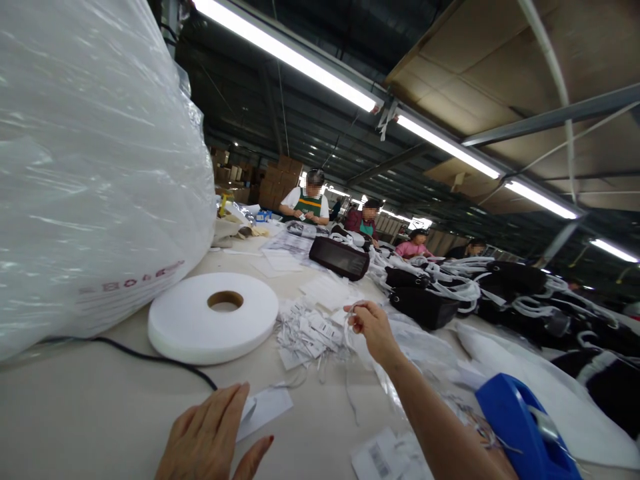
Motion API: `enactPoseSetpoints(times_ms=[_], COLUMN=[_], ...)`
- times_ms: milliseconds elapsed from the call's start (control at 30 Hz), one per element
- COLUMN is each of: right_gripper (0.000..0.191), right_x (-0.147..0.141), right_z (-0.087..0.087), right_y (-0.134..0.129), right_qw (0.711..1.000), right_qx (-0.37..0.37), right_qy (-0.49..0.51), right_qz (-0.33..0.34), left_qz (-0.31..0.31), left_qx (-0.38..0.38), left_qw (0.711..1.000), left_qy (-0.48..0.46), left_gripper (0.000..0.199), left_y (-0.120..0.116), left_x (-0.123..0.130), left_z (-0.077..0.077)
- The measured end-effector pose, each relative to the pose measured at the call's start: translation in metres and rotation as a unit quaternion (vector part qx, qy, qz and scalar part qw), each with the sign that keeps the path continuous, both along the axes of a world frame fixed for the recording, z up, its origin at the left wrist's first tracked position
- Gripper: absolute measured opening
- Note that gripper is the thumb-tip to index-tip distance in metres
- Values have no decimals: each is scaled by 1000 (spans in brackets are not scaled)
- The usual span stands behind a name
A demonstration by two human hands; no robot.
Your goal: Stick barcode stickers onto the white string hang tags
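My left hand point(207, 433) lies low on the table with its fingers stretched out and the thumb apart. Its fingers touch a white paper tag point(270, 410), which has a thin string at its top edge and is partly hidden under the hand. Farther forward, my right hand point(373, 327) pinches thin pale strings point(347, 327) between thumb and fingers; a strand hangs down toward the table. Just left of it is a loose pile of white hang tags point(310, 333) with strings, some with printed barcodes.
A large roll of white tape point(180, 317) lies at left, beside a big plastic-wrapped bundle point(100, 167) and a black cable point(150, 353). A blue tape dispenser point(520, 420) stands at right. Black bags point(423, 307) with white straps are heaped behind. Several people work across the table.
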State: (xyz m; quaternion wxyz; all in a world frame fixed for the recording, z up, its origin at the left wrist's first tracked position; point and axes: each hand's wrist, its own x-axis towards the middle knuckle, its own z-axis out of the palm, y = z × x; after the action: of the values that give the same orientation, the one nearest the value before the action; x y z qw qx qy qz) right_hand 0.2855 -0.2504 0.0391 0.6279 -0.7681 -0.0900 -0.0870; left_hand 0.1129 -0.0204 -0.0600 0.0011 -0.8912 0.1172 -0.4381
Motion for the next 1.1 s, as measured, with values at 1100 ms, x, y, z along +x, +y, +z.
enactPoseSetpoints(times_ms=[1100], right_gripper=[5], right_x=[-138], right_z=[72], right_y=[74], right_qw=[953], right_qx=[172], right_qy=[83], right_qz=[236], left_qz=[-342], left_qx=[-666], left_qw=[552], left_qy=[367], left_gripper=[58], left_y=[-34], left_x=[-25], left_z=[30])
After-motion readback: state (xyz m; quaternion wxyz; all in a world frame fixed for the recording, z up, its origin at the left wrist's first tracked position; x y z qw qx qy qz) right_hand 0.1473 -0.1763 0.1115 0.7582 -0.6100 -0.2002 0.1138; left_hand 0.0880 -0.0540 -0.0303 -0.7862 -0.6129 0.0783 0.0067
